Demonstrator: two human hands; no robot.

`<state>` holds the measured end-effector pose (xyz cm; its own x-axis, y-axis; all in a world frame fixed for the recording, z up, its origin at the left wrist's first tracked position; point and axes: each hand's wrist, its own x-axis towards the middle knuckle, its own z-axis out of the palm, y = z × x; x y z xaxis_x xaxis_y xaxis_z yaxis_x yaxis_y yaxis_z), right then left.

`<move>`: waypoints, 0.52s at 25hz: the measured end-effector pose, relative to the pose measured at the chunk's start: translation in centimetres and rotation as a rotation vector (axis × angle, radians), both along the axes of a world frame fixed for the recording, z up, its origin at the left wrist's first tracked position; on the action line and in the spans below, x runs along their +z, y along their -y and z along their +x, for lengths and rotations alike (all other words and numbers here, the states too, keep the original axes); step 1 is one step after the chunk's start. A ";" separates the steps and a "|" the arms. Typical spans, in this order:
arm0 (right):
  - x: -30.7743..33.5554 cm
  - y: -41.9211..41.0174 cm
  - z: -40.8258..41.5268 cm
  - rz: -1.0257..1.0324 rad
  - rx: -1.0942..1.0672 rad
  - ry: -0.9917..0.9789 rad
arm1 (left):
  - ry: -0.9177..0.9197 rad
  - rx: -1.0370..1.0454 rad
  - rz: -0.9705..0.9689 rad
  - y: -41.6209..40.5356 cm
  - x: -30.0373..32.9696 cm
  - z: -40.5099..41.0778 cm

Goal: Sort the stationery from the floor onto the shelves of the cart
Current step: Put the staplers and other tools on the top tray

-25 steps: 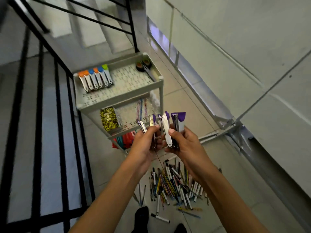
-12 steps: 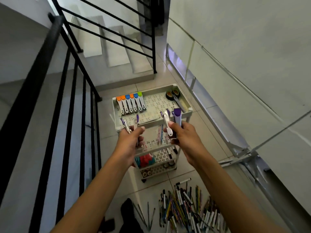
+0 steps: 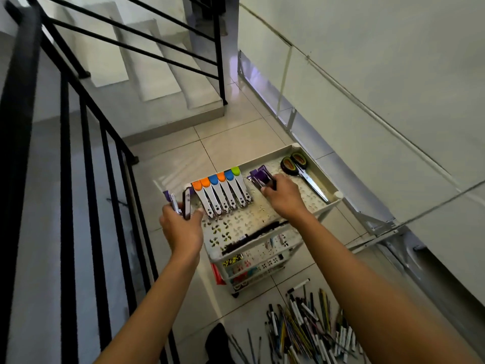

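Head view: both hands carried staplers to the cart's top shelf (image 3: 319, 170).

The right hand (image 3: 283, 197) gripped purple staplers (image 3: 259, 177) low over the shelf, just right of the row of staplers (image 3: 223, 193) lying there; the left hand (image 3: 181, 227) clutched more staplers (image 3: 181, 203) at the row's left end. Best to lay them parallel against the row, clear of the scissors (image 3: 304, 174). Pens (image 3: 301, 329) remained on the floor.
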<state>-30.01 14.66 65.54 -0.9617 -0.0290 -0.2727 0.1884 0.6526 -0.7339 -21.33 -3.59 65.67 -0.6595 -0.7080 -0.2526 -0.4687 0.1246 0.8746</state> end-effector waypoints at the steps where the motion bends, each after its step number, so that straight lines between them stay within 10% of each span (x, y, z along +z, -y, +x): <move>1: -0.5 0.5 -0.6 0.011 -0.007 0.006 | 0.015 0.007 -0.020 0.4 -0.4 -0.3; 13: -1.6 2.9 -1.9 -0.056 -0.110 -0.001 | -0.029 -0.083 0.137 1.5 -2.2 -0.2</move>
